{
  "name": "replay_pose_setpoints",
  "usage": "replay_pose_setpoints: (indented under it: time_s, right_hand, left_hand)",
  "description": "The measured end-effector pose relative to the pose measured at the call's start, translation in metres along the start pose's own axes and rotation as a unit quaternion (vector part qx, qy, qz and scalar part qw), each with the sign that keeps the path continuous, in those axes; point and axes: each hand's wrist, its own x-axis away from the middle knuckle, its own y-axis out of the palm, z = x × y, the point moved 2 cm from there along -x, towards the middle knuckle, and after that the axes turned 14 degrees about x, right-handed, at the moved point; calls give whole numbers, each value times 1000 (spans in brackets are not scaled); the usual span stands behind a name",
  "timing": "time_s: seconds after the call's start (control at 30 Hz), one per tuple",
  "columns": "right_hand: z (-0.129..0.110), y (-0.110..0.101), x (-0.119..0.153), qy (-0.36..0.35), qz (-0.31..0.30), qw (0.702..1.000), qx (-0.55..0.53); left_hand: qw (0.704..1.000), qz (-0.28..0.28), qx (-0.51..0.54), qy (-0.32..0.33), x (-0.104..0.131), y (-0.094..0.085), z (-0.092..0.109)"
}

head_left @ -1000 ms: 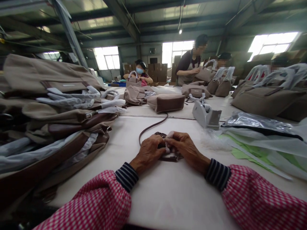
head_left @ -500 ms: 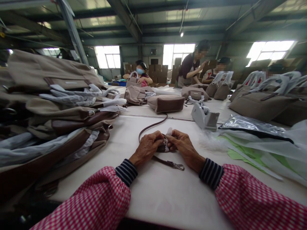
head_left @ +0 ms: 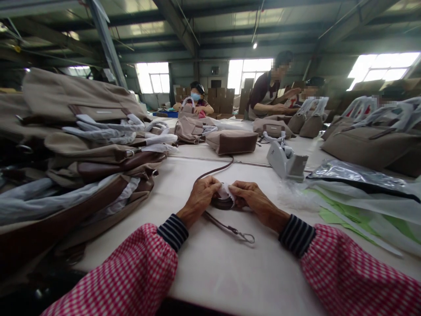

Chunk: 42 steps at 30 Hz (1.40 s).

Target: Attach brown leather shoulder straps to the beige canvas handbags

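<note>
Left hand (head_left: 199,197): pinched white wrap (head_left: 225,192) | Right hand (head_left: 258,201): gripped its opposite side, seemingly steadying it against coil | Brown strap (head_left: 223,204): coiled between hands, clasp (head_left: 247,238) nearer wearer | Tape dispenser (head_left: 287,161): beyond right hand, presumably for easy reach

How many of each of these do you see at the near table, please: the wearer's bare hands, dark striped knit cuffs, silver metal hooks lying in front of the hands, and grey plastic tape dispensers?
Bare hands: 2 (left hand, right hand)
Dark striped knit cuffs: 2 (left cuff, right cuff)
Silver metal hook: 1
Grey plastic tape dispenser: 1
Total: 6
</note>
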Motion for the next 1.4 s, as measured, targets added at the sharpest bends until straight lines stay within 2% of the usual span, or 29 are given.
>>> replay_pose_setpoints:
  time_s: [0.17, 0.33, 0.53, 0.73, 0.87, 1.0, 1.17, 1.4]
  right_hand:
    - [-5, 1, -4, 28, -18, 999, 34]
    - [-8, 5, -5, 38, -2, 998, 51]
    - [-5, 9, -9, 21, 11, 999, 43]
    - [1, 10, -12, -14, 51, 996, 72]
    - [4, 11, -10, -51, 35, 998, 28]
    - [7, 12, -9, -79, 49, 996, -8]
    - [7, 13, -7, -81, 54, 995, -32]
    - [4, 13, -6, -72, 62, 995, -38]
  left_hand:
    - [998, 17, 49, -25, 0, -1, 1]
    - [996, 17, 81, -29, 1, -1, -1]
    - [994, 1, 108, -27, 4, -1, 0]
    - [992, -20, 119, -47, 9, -2, 5]
    - [992, -22, 111, -52, 8, -6, 6]
    - [993, -35, 97, -58, 7, -7, 6]
    - [993, -66, 74, -57, 9, -5, 9]
    - [994, -51, 73, -63, 9, -6, 14]
